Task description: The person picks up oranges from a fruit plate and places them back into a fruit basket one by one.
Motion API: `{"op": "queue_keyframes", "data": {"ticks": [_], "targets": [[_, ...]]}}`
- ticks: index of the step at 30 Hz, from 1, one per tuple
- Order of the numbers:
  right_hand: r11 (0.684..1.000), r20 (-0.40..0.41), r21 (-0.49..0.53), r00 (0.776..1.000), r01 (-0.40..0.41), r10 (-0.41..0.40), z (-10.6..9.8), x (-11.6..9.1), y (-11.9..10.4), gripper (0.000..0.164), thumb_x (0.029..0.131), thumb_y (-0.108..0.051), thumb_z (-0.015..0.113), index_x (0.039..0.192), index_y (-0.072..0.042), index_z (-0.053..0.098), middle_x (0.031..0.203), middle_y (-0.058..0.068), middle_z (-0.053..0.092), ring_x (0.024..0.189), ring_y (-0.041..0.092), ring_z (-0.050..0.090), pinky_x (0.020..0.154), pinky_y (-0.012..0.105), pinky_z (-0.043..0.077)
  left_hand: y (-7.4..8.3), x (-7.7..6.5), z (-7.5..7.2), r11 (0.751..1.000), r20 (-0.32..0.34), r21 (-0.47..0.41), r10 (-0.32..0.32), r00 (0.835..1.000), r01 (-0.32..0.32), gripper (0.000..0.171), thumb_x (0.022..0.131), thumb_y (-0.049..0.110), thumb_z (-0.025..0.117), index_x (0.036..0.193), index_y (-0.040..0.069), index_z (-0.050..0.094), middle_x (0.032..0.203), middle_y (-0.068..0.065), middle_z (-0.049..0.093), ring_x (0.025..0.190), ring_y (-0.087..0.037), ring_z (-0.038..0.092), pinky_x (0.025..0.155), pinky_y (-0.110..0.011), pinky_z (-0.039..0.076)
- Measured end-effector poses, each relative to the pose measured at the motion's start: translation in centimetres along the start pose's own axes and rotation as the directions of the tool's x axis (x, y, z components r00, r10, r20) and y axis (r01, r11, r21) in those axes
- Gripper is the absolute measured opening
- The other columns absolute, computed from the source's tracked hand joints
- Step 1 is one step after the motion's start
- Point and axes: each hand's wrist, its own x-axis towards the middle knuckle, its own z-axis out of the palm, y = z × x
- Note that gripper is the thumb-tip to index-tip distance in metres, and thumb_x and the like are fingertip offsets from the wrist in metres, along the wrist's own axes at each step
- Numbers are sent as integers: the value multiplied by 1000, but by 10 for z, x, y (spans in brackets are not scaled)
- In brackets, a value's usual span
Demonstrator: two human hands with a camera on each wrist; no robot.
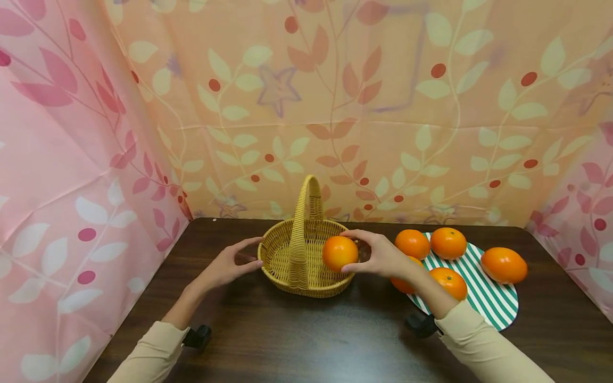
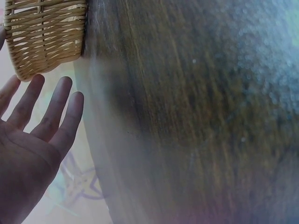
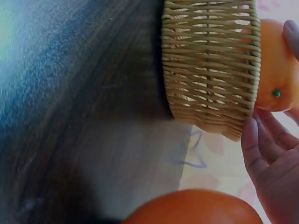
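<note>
A yellow wicker basket (image 1: 280,276) with a tall arched handle stands on the dark table. At its right rim my right hand (image 1: 383,255) grips an orange (image 1: 339,254) between thumb and fingers, over the basket's right half. The right wrist view shows this orange (image 3: 275,70) just above the rim, its green stem dot facing the camera. My left hand (image 1: 231,263) is at the basket's left rim, thumb and fingers spread apart around that end. In the left wrist view the fingers of the left hand (image 2: 37,135) are extended, fingertips right at the woven rim.
On the right, a green-and-white striped oval mat (image 1: 498,303) bears several oranges, among them one orange (image 1: 448,243) at the back. Another orange (image 1: 504,265) sits at its right edge. Floral curtains (image 1: 335,106) hang behind the table (image 1: 306,340) and at both sides.
</note>
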Motion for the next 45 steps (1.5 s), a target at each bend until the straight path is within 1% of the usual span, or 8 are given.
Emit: {"op": "queue_keyframes", "data": {"ticks": [7,18,23,27,30,33,38,45], "targets": [[998,6,-60,1000,-7,7,6,1,2,71,76,-30,92,138,-13,60,110,-2,67,86,15,65,66,38,55,0,1,0,1000,5,7,-2,1000,2,62,97,21,74,151,7,48,149,-17,48,109,-36,66,81,-42,57],[994,17,-105,1000,-14,16,8,1,4,74,76,-40,91,139,-15,60,112,-3,65,92,17,62,69,42,56,0,1,0,1000,10,-16,-12,1000,12,63,96,20,74,151,6,47,150,-17,48,108,-35,67,81,-42,57],[997,-2,-81,1000,7,-8,4,0,3,69,79,-33,91,137,-10,61,119,2,67,97,23,66,69,44,57,-1,1,0,1000,5,-4,-12,1000,12,63,96,21,75,151,6,48,150,-17,48,108,-35,67,80,-41,58],[998,-56,-55,998,30,-33,-6,-3,0,50,83,-20,88,127,-11,66,118,4,68,96,28,69,69,38,57,-2,1,0,1000,0,7,-11,1000,11,63,95,24,75,151,7,48,149,-16,49,108,-34,67,80,-42,58],[999,-90,-39,995,29,-33,-15,-7,1,34,87,-13,84,118,-12,70,109,7,70,87,23,68,67,33,57,-2,1,0,1000,-1,12,-7,1000,7,64,95,23,75,151,7,48,148,-16,50,108,-33,67,80,-42,58],[999,-108,-34,994,21,-24,-24,-14,3,25,90,-11,80,113,-11,71,102,7,71,84,18,67,67,31,56,-2,1,0,1000,1,10,-3,1000,3,63,95,22,75,151,7,48,148,-17,50,107,-33,68,82,-43,58],[995,-145,-98,989,3,-17,-41,-29,3,21,91,-12,79,111,-14,72,101,1,71,85,15,67,71,30,56,-1,0,-1,1000,4,-4,4,1000,-4,63,95,18,75,151,7,48,149,-18,49,107,-34,68,83,-45,58],[989,-196,-139,981,-43,16,-73,-49,0,22,92,-8,77,114,-12,71,105,5,71,88,15,68,76,27,56,-2,1,-1,1000,10,-6,-7,1000,7,63,95,19,75,151,9,48,149,-17,49,108,-34,67,84,-44,57]]}}
